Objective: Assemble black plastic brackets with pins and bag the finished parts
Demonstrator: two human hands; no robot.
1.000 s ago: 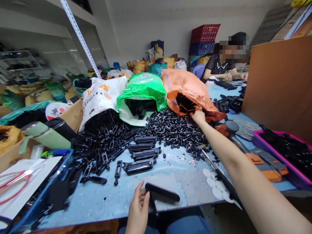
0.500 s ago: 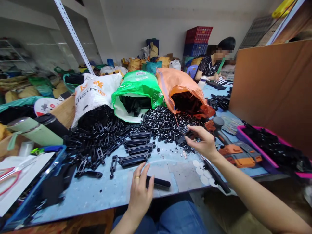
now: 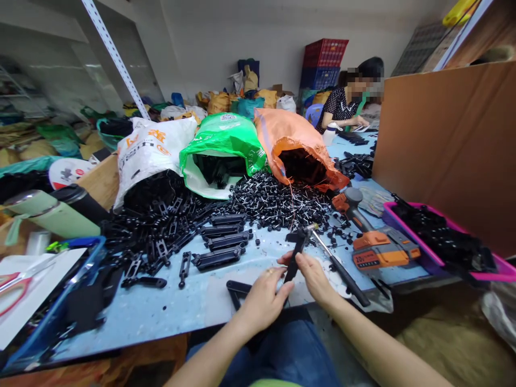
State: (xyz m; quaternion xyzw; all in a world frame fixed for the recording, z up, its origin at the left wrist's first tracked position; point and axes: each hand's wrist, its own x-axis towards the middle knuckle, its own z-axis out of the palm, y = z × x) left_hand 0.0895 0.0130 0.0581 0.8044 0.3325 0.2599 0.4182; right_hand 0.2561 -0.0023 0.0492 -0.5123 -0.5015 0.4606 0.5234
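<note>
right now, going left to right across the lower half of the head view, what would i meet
Red-handled scissors, single slotted black piece, left hand, right hand, orange-and-grey power tool, pink-rimmed basket.

A single head-worn camera looks forward and down from the near side of the surface (image 3: 177,303), facing the open mouth of the green sack (image 3: 223,137), which sits slightly left of and above mid-frame. The hands (image 3: 263,298), on the sack's near side, are closer to the lens; beyond the sack, the wide view reaches the wall (image 3: 217,37).
</note>
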